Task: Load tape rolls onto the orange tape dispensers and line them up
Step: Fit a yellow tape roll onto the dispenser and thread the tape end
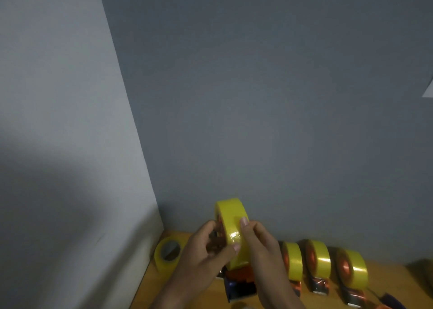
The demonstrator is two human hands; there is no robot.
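- Head view: both hands meet over the near-left part of the wooden bench (396, 276), holding up a yellow tape roll (230, 217) that sits on an orange tape dispenser (241, 278).
- The left hand (206, 250) curls round the roll's left face, its thumb tip pressing the shiny tape end on the roll's outer band.
- The right hand (260, 245) grips the roll's right side, with one finger laid up along the band.
- The dispenser's dark lower part hangs under the hands; it looks raised just off the bench, though blur makes that hard to confirm.
- A spare tape roll (167, 253) lies flat at the bench's far-left corner, against the grey walls (257, 97), its hollow core facing up.
- Three loaded dispensers (323, 262) stand in a row along the bench's far edge to the right of the hands, each bearing a yellow roll on an orange hub, close beside one another.
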